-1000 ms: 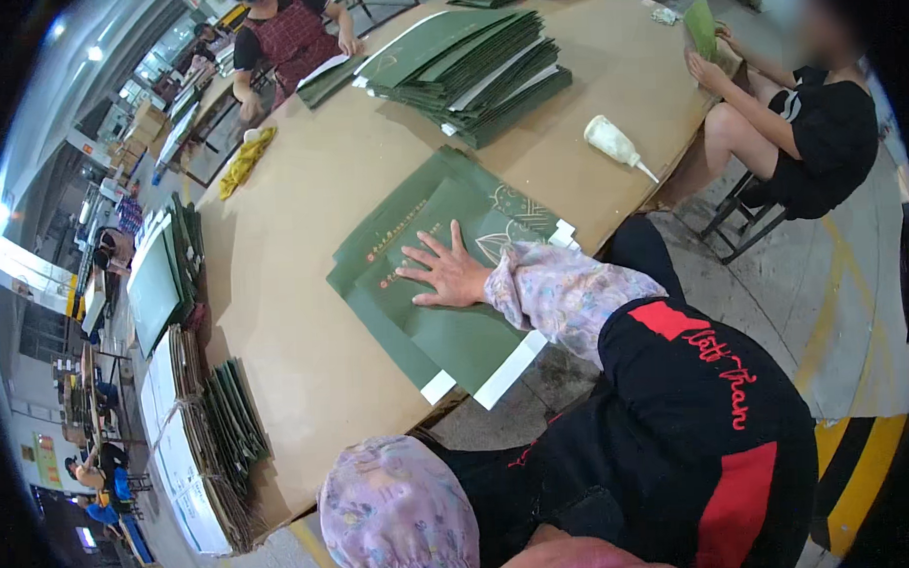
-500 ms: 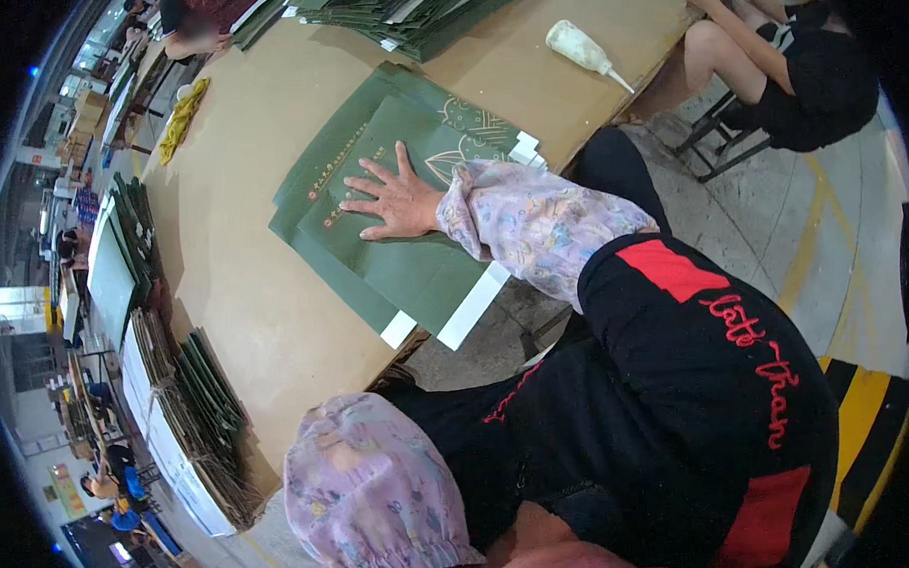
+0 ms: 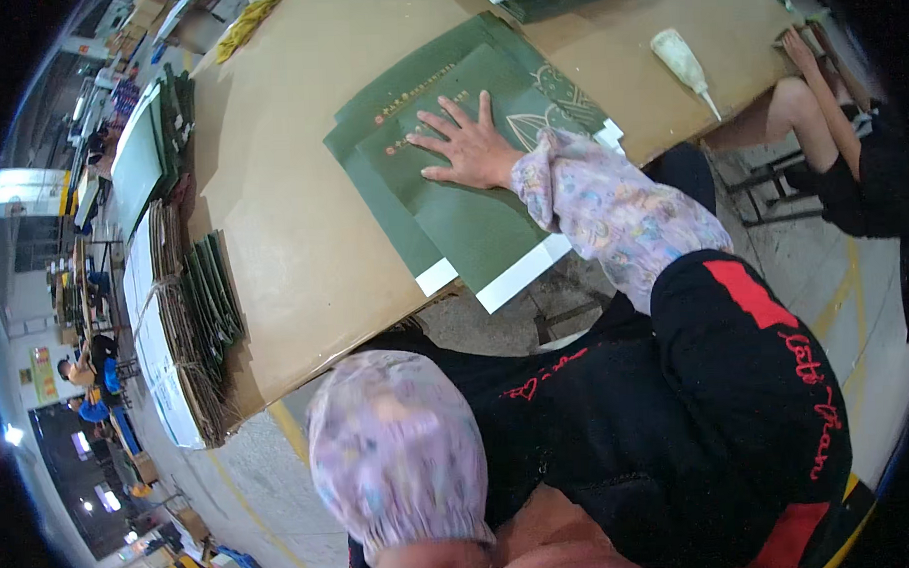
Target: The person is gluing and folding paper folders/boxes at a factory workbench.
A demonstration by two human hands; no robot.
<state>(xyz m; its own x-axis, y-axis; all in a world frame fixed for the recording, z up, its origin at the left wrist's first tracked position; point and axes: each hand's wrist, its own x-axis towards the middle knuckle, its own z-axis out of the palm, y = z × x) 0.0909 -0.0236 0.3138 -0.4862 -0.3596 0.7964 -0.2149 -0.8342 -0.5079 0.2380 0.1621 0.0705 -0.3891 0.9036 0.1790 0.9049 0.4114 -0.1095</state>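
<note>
Green gold-printed sheets [image 3: 462,219], higher in view

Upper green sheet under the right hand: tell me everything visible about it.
The upper green sheet looks like smooth card, with gold lettering, a small red mark, gold line art and a white strip along its near edge. It lies flat, offset over another green sheet, its near corner overhanging the table. The right hand rests palm-down on it, fingers spread, hiding part.
</note>
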